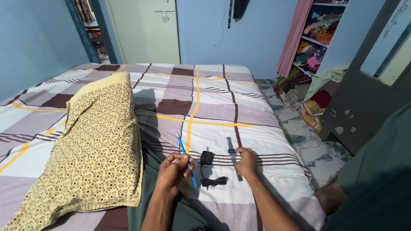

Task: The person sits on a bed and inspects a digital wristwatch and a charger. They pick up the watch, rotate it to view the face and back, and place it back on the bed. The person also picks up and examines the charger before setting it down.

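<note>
My left hand (173, 172) grips a blue pen (186, 157) between thumb and fingers, the pen slanting up to the left above the checked bedsheet (205, 111). My right hand (246, 161) rests on the bed with its fingers on a grey metal wristwatch (231, 150), which lies stretched flat. Between the two hands lies a small black charger (207, 157) with its coiled black cable (214, 181).
A long yellow patterned pillow (94, 149) lies on the bed to the left. The bed's right edge drops to a marble floor (308, 141) strewn with clothes. Shelves of clothes (319, 38) stand at the back right, a grey door (368, 85) at right.
</note>
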